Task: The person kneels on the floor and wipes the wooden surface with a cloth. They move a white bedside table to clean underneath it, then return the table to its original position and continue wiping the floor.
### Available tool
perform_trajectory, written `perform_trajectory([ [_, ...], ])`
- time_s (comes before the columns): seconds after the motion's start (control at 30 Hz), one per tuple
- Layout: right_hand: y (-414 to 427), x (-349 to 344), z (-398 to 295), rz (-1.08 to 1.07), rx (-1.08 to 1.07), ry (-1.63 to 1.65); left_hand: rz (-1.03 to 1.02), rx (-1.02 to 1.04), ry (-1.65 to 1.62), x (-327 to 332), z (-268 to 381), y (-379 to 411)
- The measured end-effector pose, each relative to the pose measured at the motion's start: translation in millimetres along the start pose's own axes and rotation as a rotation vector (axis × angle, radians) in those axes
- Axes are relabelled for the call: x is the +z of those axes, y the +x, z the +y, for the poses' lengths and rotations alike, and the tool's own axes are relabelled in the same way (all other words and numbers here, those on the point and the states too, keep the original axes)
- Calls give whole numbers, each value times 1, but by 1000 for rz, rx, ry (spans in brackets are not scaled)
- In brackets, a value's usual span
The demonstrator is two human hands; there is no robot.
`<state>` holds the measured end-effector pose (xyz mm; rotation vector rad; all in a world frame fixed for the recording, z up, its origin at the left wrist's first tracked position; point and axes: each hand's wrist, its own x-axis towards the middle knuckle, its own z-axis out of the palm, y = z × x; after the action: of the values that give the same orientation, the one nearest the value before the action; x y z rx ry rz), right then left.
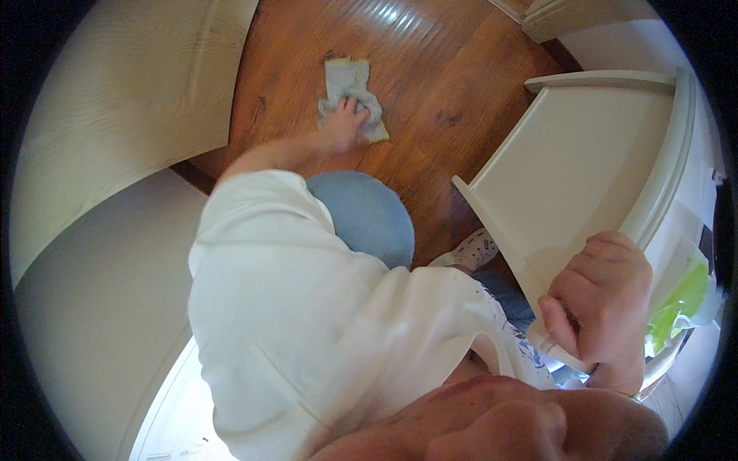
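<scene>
My left hand presses a pale grey cloth with yellowish edges against the wooden floor, fingers spread over its bunched middle. Part of the cloth lies flat beyond the fingertips. On the right, my right hand is curled into a fist at the edge of a white cabinet. Its palm side is hidden, so whether it grips that edge does not show.
Brown wood-look flooring runs between a cream wood-grain panel on the left and the white cabinet. My blue-clad knee and a patterned sock or shoe are below. A green-and-white plastic package sits on the cabinet.
</scene>
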<state>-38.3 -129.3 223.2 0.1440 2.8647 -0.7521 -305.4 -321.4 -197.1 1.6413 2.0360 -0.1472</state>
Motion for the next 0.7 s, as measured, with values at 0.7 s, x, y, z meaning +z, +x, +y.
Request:
perform_trajectory([
  [0.7, 0, 4, -7, -15, -22, -76, 216, -732, -142, 24, -74, -22],
])
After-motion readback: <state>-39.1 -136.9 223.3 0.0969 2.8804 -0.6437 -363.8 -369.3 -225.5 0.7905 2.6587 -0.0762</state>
